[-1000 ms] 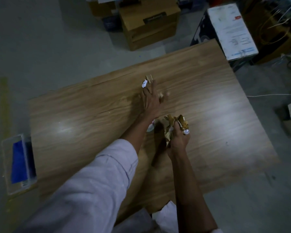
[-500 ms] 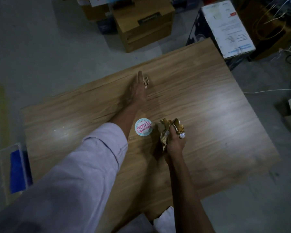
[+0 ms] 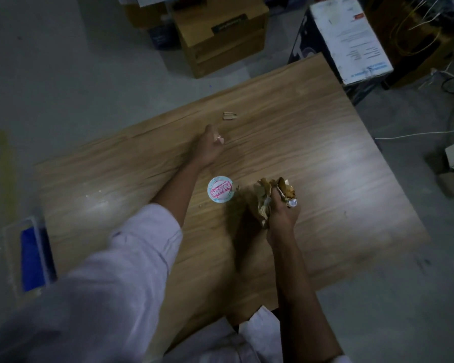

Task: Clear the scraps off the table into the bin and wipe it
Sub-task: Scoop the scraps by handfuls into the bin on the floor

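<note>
On the wooden table point(image 3: 325, 153), my right hand point(image 3: 282, 214) is shut on a bundle of crumpled brown paper scraps point(image 3: 266, 195) with a bit of foil. My left hand point(image 3: 207, 148) lies farther out near the table's middle, fingers curled around a small pale scrap at its fingertips. A small tan cardboard piece point(image 3: 230, 116) lies just beyond that hand. A round white lid with pink print point(image 3: 220, 189) rests flat between my two forearms.
A clear bin with a blue lining point(image 3: 29, 255) stands on the floor at the table's left. Cardboard boxes point(image 3: 220, 35) and a black box with a white label point(image 3: 351, 38) stand beyond the far edge. Cables point(image 3: 417, 132) run across the floor on the right.
My left hand reached out to the far scraps, then drew back a little with a small pale piece in its fingers. The tan piece stays on the table. My right hand kept its bundle.
</note>
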`<act>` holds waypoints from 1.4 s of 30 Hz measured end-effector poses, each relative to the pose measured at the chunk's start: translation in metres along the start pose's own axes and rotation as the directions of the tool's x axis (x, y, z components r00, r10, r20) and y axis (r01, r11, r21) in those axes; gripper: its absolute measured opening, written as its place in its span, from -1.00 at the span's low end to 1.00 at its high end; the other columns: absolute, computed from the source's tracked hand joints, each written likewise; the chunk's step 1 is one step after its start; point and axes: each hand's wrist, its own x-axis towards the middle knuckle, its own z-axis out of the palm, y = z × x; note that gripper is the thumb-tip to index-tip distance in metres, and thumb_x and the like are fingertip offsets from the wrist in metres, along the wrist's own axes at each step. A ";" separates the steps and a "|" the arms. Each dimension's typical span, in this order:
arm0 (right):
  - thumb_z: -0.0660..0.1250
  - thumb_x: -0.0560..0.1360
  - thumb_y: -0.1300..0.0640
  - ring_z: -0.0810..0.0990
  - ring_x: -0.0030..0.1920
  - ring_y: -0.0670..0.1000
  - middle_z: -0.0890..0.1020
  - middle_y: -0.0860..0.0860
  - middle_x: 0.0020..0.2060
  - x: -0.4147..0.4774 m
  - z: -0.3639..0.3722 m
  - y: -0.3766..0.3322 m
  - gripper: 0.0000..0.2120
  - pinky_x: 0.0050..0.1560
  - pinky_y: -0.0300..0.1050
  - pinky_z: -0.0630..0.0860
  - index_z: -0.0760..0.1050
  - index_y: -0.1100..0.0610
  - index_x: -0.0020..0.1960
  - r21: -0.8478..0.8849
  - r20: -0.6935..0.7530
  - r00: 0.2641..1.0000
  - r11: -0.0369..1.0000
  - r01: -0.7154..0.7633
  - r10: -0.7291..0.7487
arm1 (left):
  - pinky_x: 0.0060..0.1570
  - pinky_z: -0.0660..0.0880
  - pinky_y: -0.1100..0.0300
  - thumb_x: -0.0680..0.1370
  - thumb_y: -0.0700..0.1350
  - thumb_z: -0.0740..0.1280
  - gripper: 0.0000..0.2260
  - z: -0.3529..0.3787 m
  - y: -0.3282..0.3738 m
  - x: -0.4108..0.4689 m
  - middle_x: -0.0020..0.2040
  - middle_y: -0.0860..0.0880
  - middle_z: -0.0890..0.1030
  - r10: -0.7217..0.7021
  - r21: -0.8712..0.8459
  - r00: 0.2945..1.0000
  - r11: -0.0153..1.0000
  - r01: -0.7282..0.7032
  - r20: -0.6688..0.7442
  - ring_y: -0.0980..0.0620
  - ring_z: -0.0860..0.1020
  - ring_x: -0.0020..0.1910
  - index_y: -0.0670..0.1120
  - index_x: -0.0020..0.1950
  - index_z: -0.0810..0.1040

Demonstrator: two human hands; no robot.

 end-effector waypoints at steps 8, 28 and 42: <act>0.56 0.40 0.30 0.68 -0.18 -0.10 0.71 -0.14 -0.23 -0.003 -0.002 0.011 -0.73 -0.08 -0.09 0.65 0.65 -0.04 -0.09 -0.344 0.241 0.963 0.917 0.202 -0.122 | -0.11 0.39 0.35 0.63 -0.15 0.31 -0.88 0.017 -0.064 -0.136 0.10 -0.06 0.67 -0.154 -0.305 0.971 0.948 0.092 -0.185 0.01 0.61 0.06 -0.15 0.09 0.41; 0.48 0.48 0.35 0.59 -0.36 -0.21 0.64 -0.14 -0.36 -0.034 -0.037 0.025 -0.78 -0.24 -0.25 0.56 0.55 0.07 -0.20 -0.262 0.075 0.997 0.965 0.028 -0.008 | 0.04 0.42 -0.10 0.71 -0.13 0.15 -0.74 0.042 -0.061 -0.173 0.31 -0.21 0.48 -0.090 0.495 0.992 0.861 0.121 -0.085 -0.26 0.54 0.19 -0.22 0.35 0.38; 0.49 0.48 0.32 0.63 -0.18 0.00 0.66 -0.01 -0.22 -0.031 -0.064 0.017 -0.84 -0.05 -0.04 0.59 0.59 0.09 -0.09 -0.221 0.061 0.998 0.975 0.022 -0.009 | -0.02 0.48 -0.04 0.63 -0.21 0.19 -0.45 0.060 -0.008 -0.127 0.14 -0.20 0.63 0.100 0.565 0.990 0.813 -0.137 0.097 -0.19 0.61 0.08 -0.25 0.59 0.10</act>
